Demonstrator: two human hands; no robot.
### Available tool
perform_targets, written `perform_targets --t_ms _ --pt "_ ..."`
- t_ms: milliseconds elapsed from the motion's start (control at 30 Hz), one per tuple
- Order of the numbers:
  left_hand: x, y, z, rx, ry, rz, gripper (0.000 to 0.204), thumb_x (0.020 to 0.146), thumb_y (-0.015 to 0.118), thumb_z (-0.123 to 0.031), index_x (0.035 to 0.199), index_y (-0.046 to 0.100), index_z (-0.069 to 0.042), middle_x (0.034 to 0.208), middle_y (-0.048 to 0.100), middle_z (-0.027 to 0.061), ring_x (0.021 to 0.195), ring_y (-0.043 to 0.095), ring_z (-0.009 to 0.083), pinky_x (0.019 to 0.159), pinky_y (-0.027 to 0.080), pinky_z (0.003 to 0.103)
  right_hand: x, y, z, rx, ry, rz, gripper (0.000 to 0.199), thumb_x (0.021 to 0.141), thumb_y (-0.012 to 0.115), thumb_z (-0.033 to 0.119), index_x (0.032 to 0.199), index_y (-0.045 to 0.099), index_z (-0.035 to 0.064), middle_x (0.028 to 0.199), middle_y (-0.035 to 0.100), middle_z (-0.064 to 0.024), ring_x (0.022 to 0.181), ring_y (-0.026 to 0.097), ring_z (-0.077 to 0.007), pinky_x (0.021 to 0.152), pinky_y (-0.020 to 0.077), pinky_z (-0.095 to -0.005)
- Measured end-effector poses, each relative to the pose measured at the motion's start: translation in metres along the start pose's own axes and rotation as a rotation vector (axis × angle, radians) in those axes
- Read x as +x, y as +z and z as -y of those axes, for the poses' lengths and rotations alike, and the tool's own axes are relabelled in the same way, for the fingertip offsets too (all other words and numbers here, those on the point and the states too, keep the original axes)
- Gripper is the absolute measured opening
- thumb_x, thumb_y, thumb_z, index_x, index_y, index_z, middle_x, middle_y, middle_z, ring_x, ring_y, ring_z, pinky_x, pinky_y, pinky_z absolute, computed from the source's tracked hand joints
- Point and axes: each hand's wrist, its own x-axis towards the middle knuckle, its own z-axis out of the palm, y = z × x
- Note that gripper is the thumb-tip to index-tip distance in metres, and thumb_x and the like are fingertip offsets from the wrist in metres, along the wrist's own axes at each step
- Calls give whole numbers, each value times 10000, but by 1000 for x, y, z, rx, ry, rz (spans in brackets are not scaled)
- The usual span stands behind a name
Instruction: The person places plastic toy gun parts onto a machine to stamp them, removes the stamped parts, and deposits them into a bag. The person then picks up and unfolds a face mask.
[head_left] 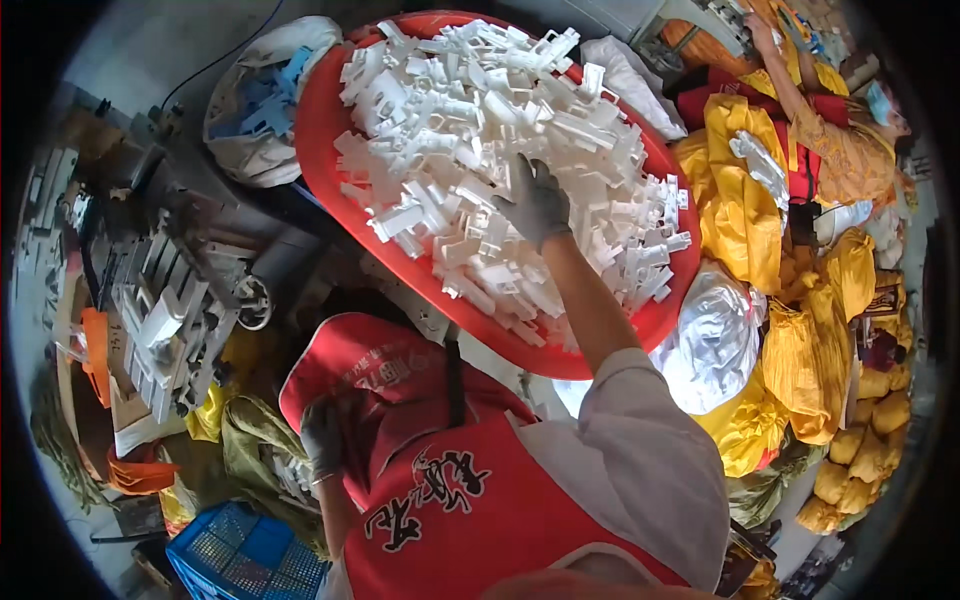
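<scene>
My right hand (540,203), in a grey glove, is stretched out over a heap of white plastic parts (440,130). Its fingers are apart and touch or hover just above the heap, holding nothing that I can see. The parts are small moulded pieces, piled high in a large red oval tub (400,265). My left hand (322,437), also gloved in grey, is low beside the edge of my red apron (440,430). Its fingers are dark and partly hidden there, so their grip is unclear.
A white sack with blue parts (268,105) stands left of the tub. Grey machinery holding a white part (165,318) is farther left, above a blue crate (245,555). Yellow sacks (795,360) and a white bag (708,340) crowd the right. Another person (840,140) works at far right.
</scene>
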Motion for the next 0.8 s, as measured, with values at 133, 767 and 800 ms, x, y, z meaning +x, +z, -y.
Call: perform_targets --t_ms 133,767,800 --pt "-11 1 -8 -51 11 -52 225 891 524 -151 1024 654 -26 1013 652 180 972 602 358 875 461 442 3 3 -2 -18 60 -13 550 792 649 305 1294 503 135 1312 510 -139 1127 544 -357 900 475 -481" --pt "18 3 -91 -1399 34 348 465 945 620 -267 1320 521 -10 1203 611 45 1050 589 132 851 493 272 -73 -71 146 797 -644 1233 331 856 666 162 1174 647 77 1098 683 -104 984 657 -189 860 507 -320" --pt "18 -9 -99 -1398 8 427 522 947 616 -272 1375 470 -13 1245 594 65 1084 580 147 903 481 282 -75 -66 162 708 -835 1070 319 846 660 152 1156 647 76 1088 683 -112 994 661 -211 870 506 -320"
